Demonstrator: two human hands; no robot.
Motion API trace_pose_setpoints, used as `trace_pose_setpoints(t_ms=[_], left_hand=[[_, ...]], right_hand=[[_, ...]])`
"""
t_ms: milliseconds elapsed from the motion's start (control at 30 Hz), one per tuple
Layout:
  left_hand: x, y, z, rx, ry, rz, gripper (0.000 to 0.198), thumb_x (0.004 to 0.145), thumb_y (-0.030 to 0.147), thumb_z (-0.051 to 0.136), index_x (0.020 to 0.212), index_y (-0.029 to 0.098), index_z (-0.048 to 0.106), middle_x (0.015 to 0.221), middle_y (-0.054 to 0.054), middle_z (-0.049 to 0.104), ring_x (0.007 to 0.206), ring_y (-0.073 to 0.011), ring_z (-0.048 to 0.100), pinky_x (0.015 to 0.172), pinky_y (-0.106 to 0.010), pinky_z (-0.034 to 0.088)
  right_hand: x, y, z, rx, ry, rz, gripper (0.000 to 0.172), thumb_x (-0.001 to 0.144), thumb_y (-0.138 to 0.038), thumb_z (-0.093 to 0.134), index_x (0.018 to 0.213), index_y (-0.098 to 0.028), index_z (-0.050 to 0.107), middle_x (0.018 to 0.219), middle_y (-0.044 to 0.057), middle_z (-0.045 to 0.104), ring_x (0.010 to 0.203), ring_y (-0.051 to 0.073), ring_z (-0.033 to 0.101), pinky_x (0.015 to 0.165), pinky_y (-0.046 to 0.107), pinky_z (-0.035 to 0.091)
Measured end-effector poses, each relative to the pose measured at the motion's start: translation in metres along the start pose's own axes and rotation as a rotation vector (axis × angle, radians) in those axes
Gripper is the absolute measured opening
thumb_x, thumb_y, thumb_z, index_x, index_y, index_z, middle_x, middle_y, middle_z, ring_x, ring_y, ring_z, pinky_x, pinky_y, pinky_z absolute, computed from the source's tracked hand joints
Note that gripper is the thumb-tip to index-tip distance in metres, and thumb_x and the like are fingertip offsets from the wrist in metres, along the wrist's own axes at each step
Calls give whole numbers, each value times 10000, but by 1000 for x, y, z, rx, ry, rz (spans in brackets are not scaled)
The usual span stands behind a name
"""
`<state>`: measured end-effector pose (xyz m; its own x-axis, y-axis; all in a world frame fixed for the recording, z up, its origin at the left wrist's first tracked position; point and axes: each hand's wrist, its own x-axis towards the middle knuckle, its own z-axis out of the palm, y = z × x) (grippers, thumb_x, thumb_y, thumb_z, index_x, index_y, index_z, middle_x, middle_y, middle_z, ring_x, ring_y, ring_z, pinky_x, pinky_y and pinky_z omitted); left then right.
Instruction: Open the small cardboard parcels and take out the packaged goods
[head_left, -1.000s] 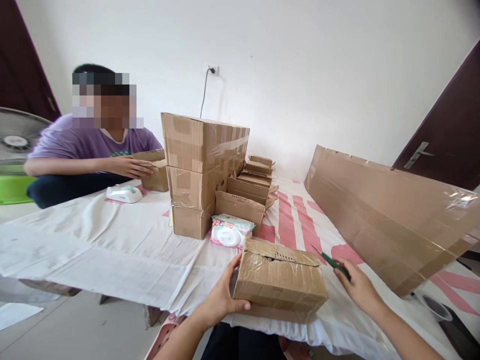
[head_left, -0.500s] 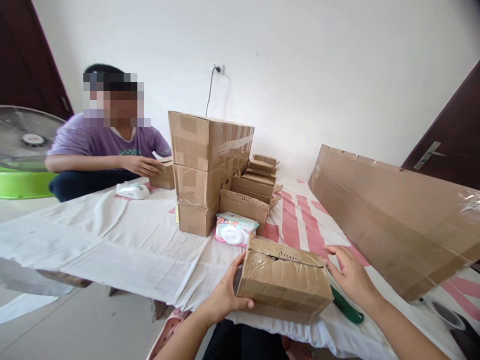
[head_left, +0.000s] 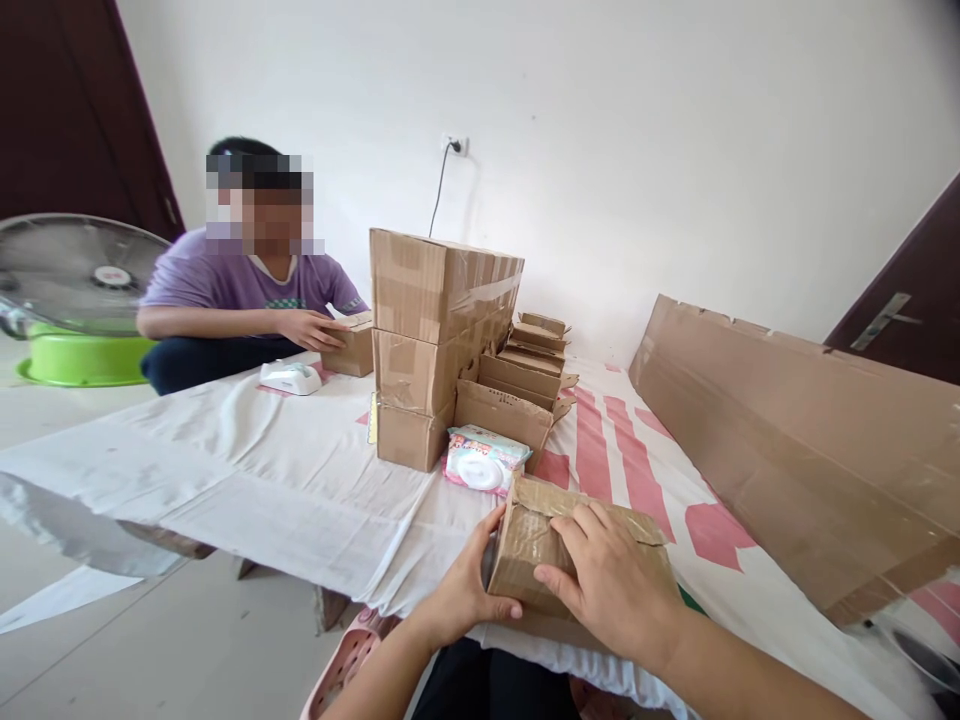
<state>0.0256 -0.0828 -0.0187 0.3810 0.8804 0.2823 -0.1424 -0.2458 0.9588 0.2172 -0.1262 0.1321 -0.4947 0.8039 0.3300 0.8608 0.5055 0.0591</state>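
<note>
A small brown cardboard box (head_left: 526, 545) with clear tape over its top lies at the table edge before me. My left hand (head_left: 463, 592) grips its left end, thumb on the near side and fingers along the far corner. Across the top rests my right hand (head_left: 616, 580), fingers apart and touching the lid near its seam; the palm hides much of the box's right half. A dark green object (head_left: 691, 600) shows partly from behind my right wrist. Just beyond the box sits a pack of wipes (head_left: 486, 460) with a white lid.
Stacked cardboard boxes (head_left: 409, 290) stand mid-table, with open boxes (head_left: 504, 408) behind the wipes. A large cardboard sheet (head_left: 795, 440) leans along the right. At the far left, a person (head_left: 247, 290) holds another box (head_left: 351, 348) near a white device (head_left: 291, 377).
My right hand has moved left from beside the box's right end onto its top. My left hand keeps its hold. The view has shifted slightly left.
</note>
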Motion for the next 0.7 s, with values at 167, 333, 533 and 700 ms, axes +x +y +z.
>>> trace_pose_setpoints(t_ms=[167, 333, 533, 700], left_hand=[[0, -2, -1, 11, -1, 11, 1237, 549, 586, 872, 1521, 241, 189, 1542, -153, 338, 1417, -371, 324, 1176, -524, 244], [0, -2, -1, 48, 17, 24, 1236, 529, 598, 875, 1513, 242, 217, 1537, -145, 349, 1421, -377, 312, 1182, -523, 232], [1, 0, -1, 74, 31, 24, 1243, 508, 606, 879, 1509, 242, 236, 1541, -143, 346, 1427, -381, 303, 1192, -518, 216], [2, -2, -2, 63, 26, 27, 1239, 514, 596, 881, 1512, 246, 234, 1545, -140, 338, 1428, -384, 301, 1190, -516, 221]], right_hand=[[6, 2, 0, 68, 31, -20, 154, 860, -252, 689, 995, -190, 650, 958, 67, 660, 918, 274, 612, 812, 453, 533], [22, -3, 8, 101, 60, -33, 61, 843, -158, 695, 872, -181, 646, 900, 50, 668, 881, 239, 616, 791, 394, 533], [36, -18, 12, 15, 75, 3, 73, 852, -171, 669, 784, -173, 642, 849, 65, 679, 841, 250, 628, 758, 402, 535], [36, -21, 12, -19, 66, 19, 72, 868, -157, 630, 799, -177, 644, 853, 72, 682, 853, 255, 636, 762, 403, 533]])
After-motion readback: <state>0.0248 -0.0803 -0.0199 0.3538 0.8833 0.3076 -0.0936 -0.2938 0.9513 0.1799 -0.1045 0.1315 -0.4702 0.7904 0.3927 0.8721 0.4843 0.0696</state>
